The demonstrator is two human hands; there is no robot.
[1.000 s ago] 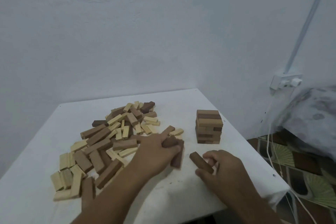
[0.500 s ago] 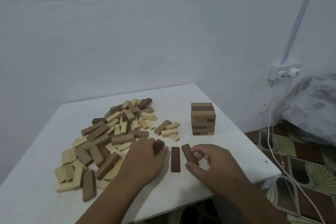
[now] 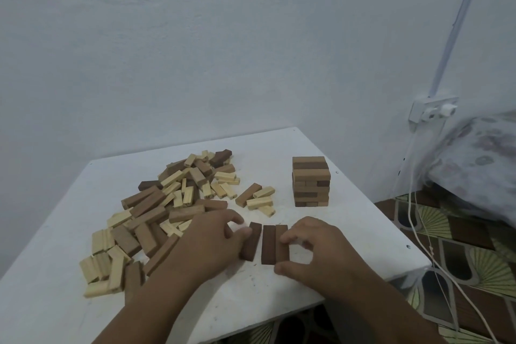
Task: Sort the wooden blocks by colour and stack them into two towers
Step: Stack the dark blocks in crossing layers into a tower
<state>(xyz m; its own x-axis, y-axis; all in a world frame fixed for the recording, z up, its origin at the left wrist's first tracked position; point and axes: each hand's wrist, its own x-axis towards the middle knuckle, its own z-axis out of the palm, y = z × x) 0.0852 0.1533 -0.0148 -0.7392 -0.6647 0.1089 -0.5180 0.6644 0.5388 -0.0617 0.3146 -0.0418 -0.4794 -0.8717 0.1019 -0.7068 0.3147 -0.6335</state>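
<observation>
Three dark brown blocks (image 3: 268,244) lie side by side near the table's front edge. My left hand (image 3: 212,243) touches the leftmost one with its fingertips. My right hand (image 3: 312,248) has its fingers and thumb around the rightmost one. A short tower of brown blocks (image 3: 310,181) stands at the back right. A loose pile of light and brown blocks (image 3: 167,204) covers the left and middle of the white table (image 3: 349,232).
A small cluster of light blocks and one brown block (image 3: 258,198) lies between the pile and the tower. White cables (image 3: 418,232) hang off the table's right side below a wall socket (image 3: 431,109). A patterned cloth (image 3: 480,165) sits at far right.
The blocks that my hands held now lie flat in a row of three. Both hands have drawn together around the row.
</observation>
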